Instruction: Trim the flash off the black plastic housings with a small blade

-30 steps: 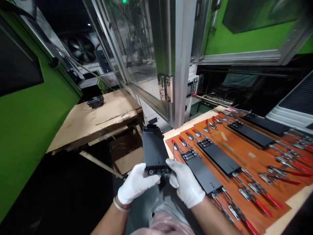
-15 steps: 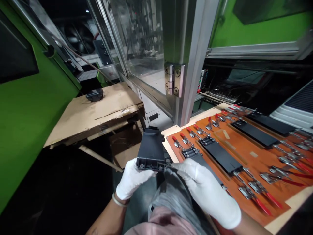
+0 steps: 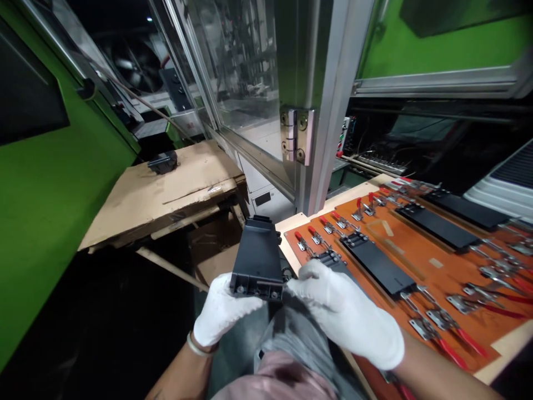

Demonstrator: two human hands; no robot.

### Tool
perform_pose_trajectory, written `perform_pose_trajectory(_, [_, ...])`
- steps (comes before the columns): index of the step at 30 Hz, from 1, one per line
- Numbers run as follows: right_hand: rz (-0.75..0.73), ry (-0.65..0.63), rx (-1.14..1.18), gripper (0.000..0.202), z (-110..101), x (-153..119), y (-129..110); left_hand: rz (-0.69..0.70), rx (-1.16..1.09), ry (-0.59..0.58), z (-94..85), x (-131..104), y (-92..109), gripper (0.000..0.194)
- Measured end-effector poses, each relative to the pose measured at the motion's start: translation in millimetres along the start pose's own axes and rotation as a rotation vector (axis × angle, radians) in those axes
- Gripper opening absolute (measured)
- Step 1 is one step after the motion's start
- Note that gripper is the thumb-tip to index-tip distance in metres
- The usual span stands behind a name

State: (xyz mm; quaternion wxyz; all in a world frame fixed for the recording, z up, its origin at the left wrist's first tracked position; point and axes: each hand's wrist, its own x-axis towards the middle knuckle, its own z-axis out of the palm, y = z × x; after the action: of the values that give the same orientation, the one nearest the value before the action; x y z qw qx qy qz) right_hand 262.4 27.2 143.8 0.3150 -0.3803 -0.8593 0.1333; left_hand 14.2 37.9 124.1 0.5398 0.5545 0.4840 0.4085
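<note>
A long black plastic housing (image 3: 259, 253) is held in front of my body, its open, ribbed end toward me. My white-gloved left hand (image 3: 227, 305) grips that near end from the left and below, with the thumb along the lower edge. My right hand (image 3: 337, 305), also in a white glove, is closed at the near right corner of the housing. Its fingertips are pinched together there; whether they hold something small cannot be made out. Under the right hand lies a partly covered black part (image 3: 335, 261) on the orange board.
To the right, an orange fixture board (image 3: 406, 244) carries black panels (image 3: 377, 261) and red-handled toggle clamps (image 3: 447, 350). At left, a cardboard-topped table (image 3: 187, 166) bears a dark part (image 3: 163, 162). A hinged metal frame (image 3: 322, 139) stands ahead between green machine panels (image 3: 33, 211).
My right hand has drawn its fingers in and rotated slightly at the housing's corner. The housing's near end has dipped a little. My left hand keeps its grip.
</note>
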Motion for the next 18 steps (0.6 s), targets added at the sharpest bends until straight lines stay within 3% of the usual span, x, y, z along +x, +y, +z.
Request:
perform_pose_trajectory(10, [-0.024,0.023,-0.041,0.029,-1.2,5.3,-2.7,0.036,0.047,0.014,-0.4,2.7,6.7,0.038])
perform_pose_trajectory(18, [0.009,0.071,-0.019,0.039,-0.4,1.7,10.7,0.014,-0.010,-0.033,5.0,2.1,6.1,0.038])
